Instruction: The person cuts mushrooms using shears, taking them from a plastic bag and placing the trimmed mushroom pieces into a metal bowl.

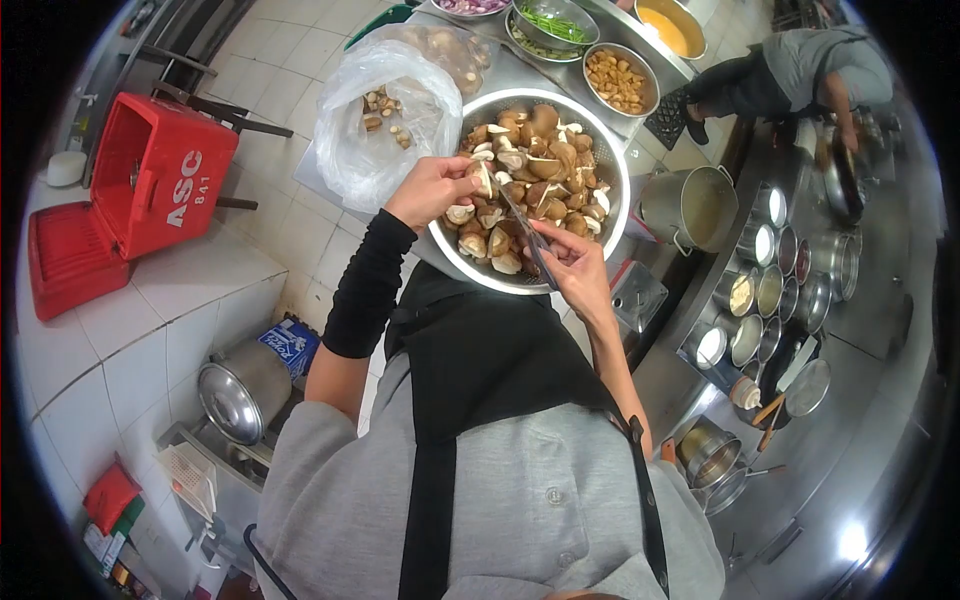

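Note:
A wide metal colander (622,205) full of brown-capped mushrooms (555,185), several showing pale cut faces, sits right in front of me. Over its left side, my left hand (432,192) pinches a mushroom (481,181) between thumb and fingertips. My right hand (574,268) is closed around dark-handled scissors (520,218), whose tips point up and left to that mushroom. Beside the colander stands an open clear plastic bag (350,120) with small mushroom pieces inside. Part of the scissors' handle is hidden by my fingers.
Bowls of green vegetables (552,22) and brown cubes (618,82) stand beyond the colander. A large pot (690,208) and a counter with several seasoning containers (770,290) are at right. Another person (825,70) works there. An open red box (160,180) is at left.

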`<action>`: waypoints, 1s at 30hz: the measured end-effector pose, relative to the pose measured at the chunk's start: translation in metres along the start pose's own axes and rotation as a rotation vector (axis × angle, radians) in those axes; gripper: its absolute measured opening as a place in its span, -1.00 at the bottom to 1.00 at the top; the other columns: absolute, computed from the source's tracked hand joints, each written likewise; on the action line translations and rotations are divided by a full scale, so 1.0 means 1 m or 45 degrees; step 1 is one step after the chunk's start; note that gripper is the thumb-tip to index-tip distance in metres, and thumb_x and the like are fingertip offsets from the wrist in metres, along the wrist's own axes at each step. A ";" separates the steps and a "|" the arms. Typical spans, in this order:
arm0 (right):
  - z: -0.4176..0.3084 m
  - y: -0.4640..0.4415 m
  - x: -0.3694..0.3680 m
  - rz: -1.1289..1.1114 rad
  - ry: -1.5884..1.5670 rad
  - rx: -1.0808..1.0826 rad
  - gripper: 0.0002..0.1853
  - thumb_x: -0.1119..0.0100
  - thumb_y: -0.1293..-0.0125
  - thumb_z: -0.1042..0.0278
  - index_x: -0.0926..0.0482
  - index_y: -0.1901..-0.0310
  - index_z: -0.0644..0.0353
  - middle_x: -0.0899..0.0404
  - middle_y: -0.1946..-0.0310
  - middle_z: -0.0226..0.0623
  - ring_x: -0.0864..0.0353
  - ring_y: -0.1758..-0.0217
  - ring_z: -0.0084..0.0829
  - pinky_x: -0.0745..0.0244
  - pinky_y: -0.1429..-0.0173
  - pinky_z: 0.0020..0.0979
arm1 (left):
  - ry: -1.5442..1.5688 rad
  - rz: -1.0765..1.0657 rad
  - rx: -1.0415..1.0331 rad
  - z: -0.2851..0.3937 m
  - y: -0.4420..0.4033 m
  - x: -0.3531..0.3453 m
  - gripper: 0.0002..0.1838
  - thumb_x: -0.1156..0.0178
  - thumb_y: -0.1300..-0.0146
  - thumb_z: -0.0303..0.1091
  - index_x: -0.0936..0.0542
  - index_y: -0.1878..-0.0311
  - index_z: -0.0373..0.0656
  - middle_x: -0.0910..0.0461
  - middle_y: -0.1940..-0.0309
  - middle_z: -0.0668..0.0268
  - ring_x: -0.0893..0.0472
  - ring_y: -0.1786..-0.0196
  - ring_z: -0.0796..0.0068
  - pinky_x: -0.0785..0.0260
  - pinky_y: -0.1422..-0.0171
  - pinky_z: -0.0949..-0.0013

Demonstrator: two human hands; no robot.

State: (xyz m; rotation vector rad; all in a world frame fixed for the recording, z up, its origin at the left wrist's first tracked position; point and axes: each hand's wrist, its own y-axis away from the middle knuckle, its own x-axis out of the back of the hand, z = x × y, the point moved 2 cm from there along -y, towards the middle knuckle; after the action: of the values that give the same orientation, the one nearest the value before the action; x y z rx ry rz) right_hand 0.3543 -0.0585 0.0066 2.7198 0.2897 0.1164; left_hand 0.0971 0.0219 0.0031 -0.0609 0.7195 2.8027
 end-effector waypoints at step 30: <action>-0.094 -0.018 -0.067 0.011 0.531 0.459 -0.53 -0.42 -0.25 0.29 -0.70 -0.23 0.09 -0.76 0.35 -0.16 -0.55 0.55 -0.41 -0.53 0.30 -0.36 | 0.309 0.503 -0.358 0.010 0.005 0.109 -0.59 -0.20 -0.51 -0.49 -0.52 -0.35 -0.47 -0.66 -0.18 0.04 -0.66 -0.26 0.27 -0.55 -0.43 0.18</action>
State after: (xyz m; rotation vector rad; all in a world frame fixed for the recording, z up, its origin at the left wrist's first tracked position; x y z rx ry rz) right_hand 0.2740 -0.0212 0.0824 3.0318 0.4543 0.7005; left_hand -0.0091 0.0474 0.0032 -0.3508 0.4141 3.2998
